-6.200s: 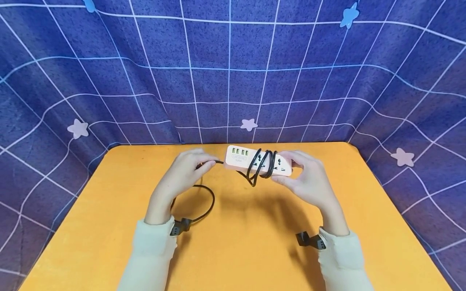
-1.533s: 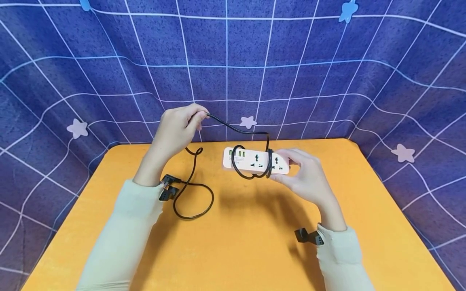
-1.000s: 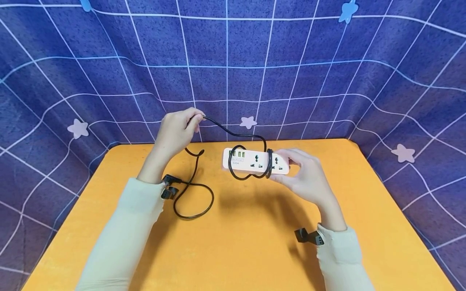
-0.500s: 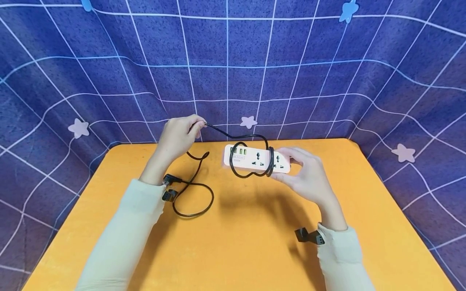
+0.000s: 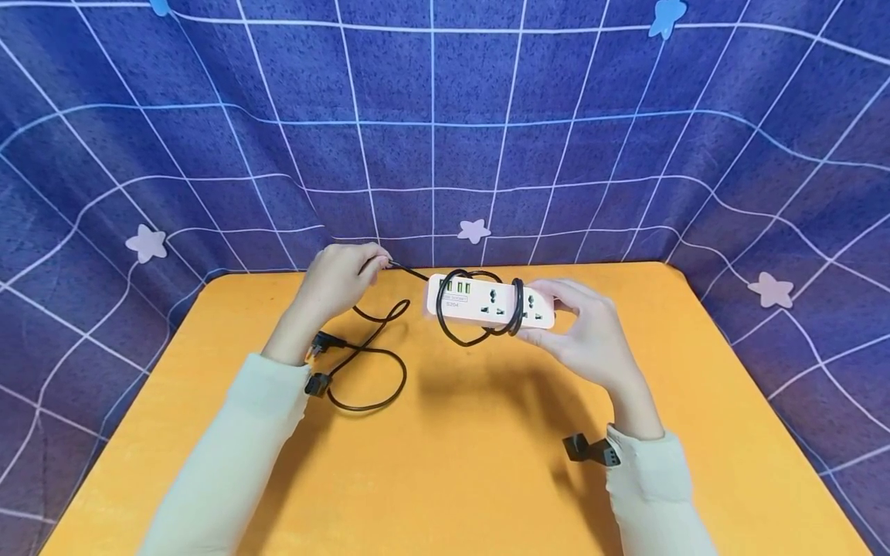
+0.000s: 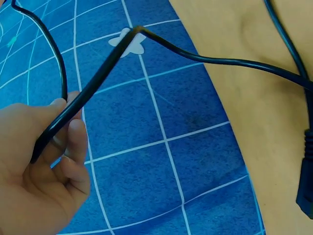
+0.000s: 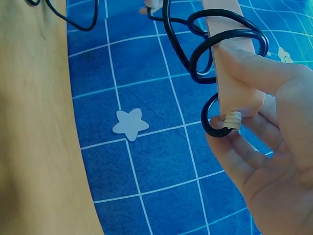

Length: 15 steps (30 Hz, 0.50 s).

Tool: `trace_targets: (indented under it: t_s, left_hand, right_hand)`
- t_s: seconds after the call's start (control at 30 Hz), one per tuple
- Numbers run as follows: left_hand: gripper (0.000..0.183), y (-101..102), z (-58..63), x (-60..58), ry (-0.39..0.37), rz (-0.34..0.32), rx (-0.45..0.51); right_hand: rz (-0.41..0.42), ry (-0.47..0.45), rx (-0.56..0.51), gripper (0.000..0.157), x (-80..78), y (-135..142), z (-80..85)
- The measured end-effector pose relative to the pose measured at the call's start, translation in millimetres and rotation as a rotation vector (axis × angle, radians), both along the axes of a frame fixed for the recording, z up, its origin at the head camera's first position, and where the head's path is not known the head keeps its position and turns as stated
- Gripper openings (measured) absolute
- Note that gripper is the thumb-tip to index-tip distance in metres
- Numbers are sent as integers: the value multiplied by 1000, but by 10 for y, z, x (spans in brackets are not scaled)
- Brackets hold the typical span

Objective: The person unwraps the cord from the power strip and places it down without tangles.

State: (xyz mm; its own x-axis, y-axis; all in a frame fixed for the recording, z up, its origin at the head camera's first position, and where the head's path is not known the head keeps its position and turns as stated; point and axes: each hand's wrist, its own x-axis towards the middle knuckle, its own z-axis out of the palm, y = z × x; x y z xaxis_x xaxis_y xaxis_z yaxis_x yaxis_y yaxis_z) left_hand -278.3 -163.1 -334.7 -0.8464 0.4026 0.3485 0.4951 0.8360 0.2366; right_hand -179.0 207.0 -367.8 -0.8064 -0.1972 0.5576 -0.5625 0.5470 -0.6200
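Observation:
A white power strip (image 5: 480, 301) with green USB ports and several sockets is held above the table. My right hand (image 5: 587, 340) grips its right end between thumb and fingers. The black cord (image 5: 410, 270) still loops around the strip, bunched near the right hand, with a loose loop across the USB end. My left hand (image 5: 341, 282) pinches the cord left of the strip. In the left wrist view the cord (image 6: 93, 88) runs through the curled fingers. Its black plug (image 5: 328, 341) lies on the table beside my left wrist.
A yellow table (image 5: 445, 463) lies below, and a blue grid-patterned curtain (image 5: 431, 154) with star shapes stands along its back and sides. A slack loop of cord rests on the table's left part. Small black devices (image 5: 587, 449) are worn at both wrists.
Since the earliest frame, fewer cord turns wrap the strip and the plug has come into view. Over the last second my left hand has lowered, bringing the cord down behind the strip's left end.

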Motion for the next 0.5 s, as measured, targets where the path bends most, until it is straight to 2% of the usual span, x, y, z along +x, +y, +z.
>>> trace_targets:
  t_s: [0.2, 0.5]
  left_hand:
    - [24, -32, -82, 54, -25, -60, -61]
    - [21, -116, -169, 195, -100, -137, -139]
  right_hand:
    - [-8, 6, 4, 62, 9, -8, -9]
    - [-12, 5, 0, 60, 16, -13, -21]
